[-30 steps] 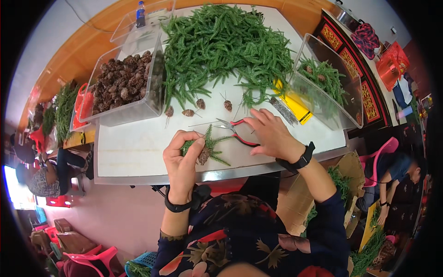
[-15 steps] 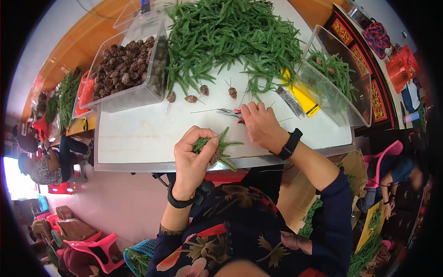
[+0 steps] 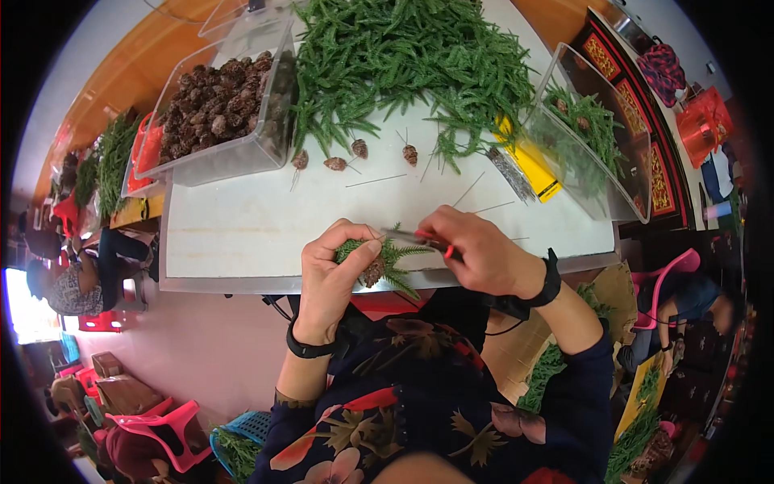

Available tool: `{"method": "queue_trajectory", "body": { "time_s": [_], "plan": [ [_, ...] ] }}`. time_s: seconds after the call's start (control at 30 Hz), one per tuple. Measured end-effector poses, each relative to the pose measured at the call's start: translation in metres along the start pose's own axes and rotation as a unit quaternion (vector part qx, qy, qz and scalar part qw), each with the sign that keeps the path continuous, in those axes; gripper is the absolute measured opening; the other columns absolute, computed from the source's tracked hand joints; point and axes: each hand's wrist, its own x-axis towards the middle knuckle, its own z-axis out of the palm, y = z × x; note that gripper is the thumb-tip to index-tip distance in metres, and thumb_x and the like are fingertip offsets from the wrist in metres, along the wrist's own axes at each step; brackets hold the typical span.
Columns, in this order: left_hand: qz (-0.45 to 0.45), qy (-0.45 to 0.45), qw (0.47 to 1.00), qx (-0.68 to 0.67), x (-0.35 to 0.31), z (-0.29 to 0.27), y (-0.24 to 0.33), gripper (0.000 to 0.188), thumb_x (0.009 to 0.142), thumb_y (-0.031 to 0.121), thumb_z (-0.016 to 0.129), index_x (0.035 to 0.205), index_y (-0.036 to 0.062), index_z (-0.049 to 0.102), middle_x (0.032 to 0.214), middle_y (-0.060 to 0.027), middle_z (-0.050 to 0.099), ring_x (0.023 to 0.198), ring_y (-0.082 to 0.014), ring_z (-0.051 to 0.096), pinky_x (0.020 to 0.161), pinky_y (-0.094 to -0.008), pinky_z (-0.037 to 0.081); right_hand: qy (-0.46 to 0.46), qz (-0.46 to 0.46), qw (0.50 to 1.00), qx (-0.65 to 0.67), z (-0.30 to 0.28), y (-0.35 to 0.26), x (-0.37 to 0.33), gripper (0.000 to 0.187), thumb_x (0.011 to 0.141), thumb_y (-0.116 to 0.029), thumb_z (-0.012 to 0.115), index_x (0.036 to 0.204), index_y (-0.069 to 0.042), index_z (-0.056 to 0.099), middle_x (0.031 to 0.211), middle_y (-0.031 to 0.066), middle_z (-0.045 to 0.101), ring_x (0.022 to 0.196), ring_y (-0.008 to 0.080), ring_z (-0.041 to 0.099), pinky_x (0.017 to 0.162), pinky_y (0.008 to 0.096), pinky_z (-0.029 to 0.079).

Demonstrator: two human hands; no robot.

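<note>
Near the table's front edge, my left hand (image 3: 337,278) pinches a small green sprig (image 3: 401,260) with a brown pine cone (image 3: 373,273) set against it. My right hand (image 3: 484,254) is closed around red-handled pliers (image 3: 435,239). Their metal jaws reach to the left thumb and fingertip at the top of the sprig; exactly what the jaws touch is too small to tell. Beyond my hands, several loose pine cones with thin wires lie in a row, one of them a wired pine cone (image 3: 410,155). A single wire (image 3: 376,181) lies on the white tabletop (image 3: 234,234).
A clear bin of pine cones (image 3: 214,113) stands at the back left. Green sprigs (image 3: 411,56) are heaped at the back. To the right are a bundle of wires (image 3: 512,173), a yellow packet (image 3: 532,165) and a clear bin (image 3: 597,185) holding finished-looking sprigs. Other people sit at both sides.
My right hand has picked up the pliers from the table and brought them down and left to the sprig. My left hand stays nearly in place, holding the sprig and cone.
</note>
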Motion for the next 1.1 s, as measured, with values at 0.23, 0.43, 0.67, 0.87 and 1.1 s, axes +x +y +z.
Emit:
{"method": "queue_trajectory", "body": {
  "time_s": [0.23, 0.43, 0.67, 0.87, 1.1],
  "plan": [
    [-0.007, -0.011, 1.0, 0.006, -0.001, 0.0, -0.005, 0.004, 0.089, -0.001, 0.062, 0.09, -0.0016, 0.065, 0.084, -0.0001, 0.059, 0.068, -0.0065, 0.054, 0.061, -0.0202, 0.043, 0.043, -0.04, 0.985, -0.165, 0.006, 0.017, -0.004, 0.05, 0.066, 0.007, 0.061, 0.112, -0.011, 0.054, 0.101, 0.0083, 0.054, 0.098, 0.0299, 0.055, 0.082, 0.0402, 0.042],
    [-0.04, -0.034, 0.995, -0.079, -0.005, -0.005, -0.008, 0.005, 0.089, -0.001, 0.06, 0.091, 0.0, 0.065, 0.09, -0.0018, 0.063, 0.08, -0.0072, 0.056, 0.071, -0.0219, 0.044, 0.05, -0.071, 0.982, -0.169, 0.009, 0.03, 0.001, 0.056, 0.062, 0.008, 0.061, 0.114, -0.013, 0.054, 0.107, 0.0073, 0.053, 0.103, 0.0304, 0.053, 0.083, 0.0397, 0.042],
    [-0.091, -0.131, 0.973, -0.165, -0.007, -0.012, -0.01, 0.007, 0.087, 0.0, 0.06, 0.093, -0.0013, 0.063, 0.091, -0.0038, 0.062, 0.083, -0.0097, 0.054, 0.076, -0.0232, 0.043, 0.008, -0.104, 0.987, -0.124, 0.003, 0.029, 0.006, 0.061, 0.062, 0.008, 0.061, 0.118, -0.013, 0.054, 0.111, 0.0073, 0.055, 0.106, 0.0302, 0.054, 0.087, 0.038, 0.043],
    [-0.107, -0.204, 0.937, -0.261, -0.006, -0.015, -0.02, 0.008, 0.084, 0.002, 0.06, 0.091, -0.002, 0.062, 0.091, -0.0063, 0.06, 0.086, -0.014, 0.053, 0.079, -0.0252, 0.041, -0.005, -0.142, 0.983, -0.117, -0.004, 0.028, 0.009, 0.06, 0.063, 0.003, 0.065, 0.12, -0.014, 0.054, 0.112, 0.007, 0.055, 0.105, 0.0294, 0.054, 0.087, 0.0386, 0.042],
    [-0.148, -0.218, 0.915, -0.306, -0.01, -0.014, -0.016, 0.009, 0.082, 0.002, 0.06, 0.089, -0.0027, 0.061, 0.091, -0.0081, 0.058, 0.089, -0.0164, 0.051, 0.082, -0.0264, 0.039, -0.008, -0.151, 0.981, -0.125, -0.003, 0.022, 0.009, 0.059, 0.064, -0.003, 0.069, 0.12, -0.014, 0.055, 0.111, 0.0068, 0.055, 0.104, 0.0286, 0.054, 0.086, 0.0387, 0.041]
  ]
}}
